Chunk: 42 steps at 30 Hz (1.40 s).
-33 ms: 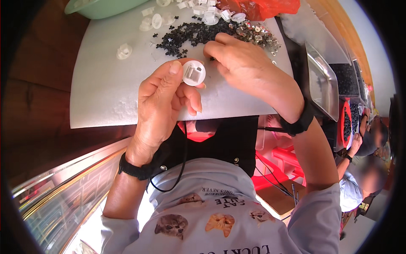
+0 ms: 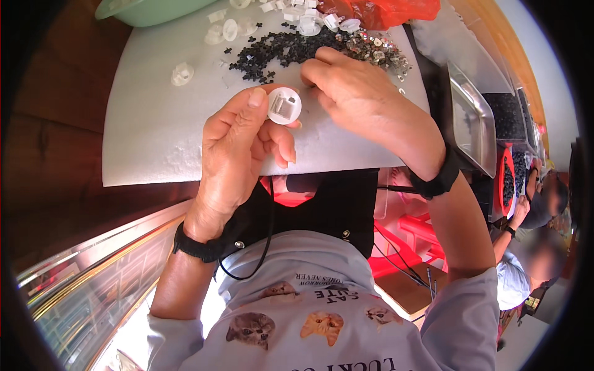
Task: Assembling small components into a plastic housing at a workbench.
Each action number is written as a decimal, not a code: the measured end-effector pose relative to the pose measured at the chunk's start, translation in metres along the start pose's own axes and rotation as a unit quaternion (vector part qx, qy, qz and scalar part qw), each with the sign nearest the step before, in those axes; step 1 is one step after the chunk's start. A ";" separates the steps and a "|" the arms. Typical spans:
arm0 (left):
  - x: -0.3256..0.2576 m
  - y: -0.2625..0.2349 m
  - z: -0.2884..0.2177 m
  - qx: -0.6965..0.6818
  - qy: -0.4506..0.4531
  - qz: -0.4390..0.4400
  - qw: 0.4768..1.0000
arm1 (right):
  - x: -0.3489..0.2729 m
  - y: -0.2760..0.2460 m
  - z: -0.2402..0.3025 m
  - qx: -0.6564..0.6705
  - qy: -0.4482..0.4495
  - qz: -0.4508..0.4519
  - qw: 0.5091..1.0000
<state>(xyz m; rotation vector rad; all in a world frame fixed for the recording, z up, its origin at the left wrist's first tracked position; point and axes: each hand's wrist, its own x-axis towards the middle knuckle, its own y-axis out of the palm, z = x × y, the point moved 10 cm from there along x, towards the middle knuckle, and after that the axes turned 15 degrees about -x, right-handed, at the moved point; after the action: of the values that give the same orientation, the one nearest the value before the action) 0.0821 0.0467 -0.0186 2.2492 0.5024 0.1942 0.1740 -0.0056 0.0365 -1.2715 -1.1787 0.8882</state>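
Between the thumb and fingers of my left hand is a round white plastic part, its face turned up. A squarish recess and a small dark slot show in that face. My right hand is curled over the table at the near edge of a pile of small black cross-shaped pieces. Its fingers are bent together and their tips are hidden, so what they hold cannot be made out. Small shiny metal pieces lie heaped beyond that hand. A single white part lies apart on the left.
The pale table mat lies under everything. White parts, a red plastic bag and a green basin stand along the far side. A metal tray is at right. Farther right, people work beside a red tray.
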 end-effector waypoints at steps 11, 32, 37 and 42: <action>0.000 0.000 0.001 0.025 0.000 -0.020 1.000 | -0.019 -0.001 0.002 -0.013 0.009 0.012 1.000; 0.001 0.002 0.001 0.042 0.003 -0.015 0.999 | -0.042 0.003 -0.002 0.038 0.035 -0.013 0.999; 0.001 0.002 0.003 0.045 0.003 -0.014 0.999 | -0.041 0.003 -0.009 0.060 0.058 -0.014 0.996; 0.000 0.003 0.003 0.036 -0.003 0.000 0.999 | -0.039 0.007 -0.011 0.088 0.066 -0.024 0.994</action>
<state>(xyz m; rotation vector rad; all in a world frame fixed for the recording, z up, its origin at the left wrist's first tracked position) 0.0842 0.0431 -0.0187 2.3193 0.5140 0.1716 0.1766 -0.0451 0.0247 -1.1362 -1.0000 0.8404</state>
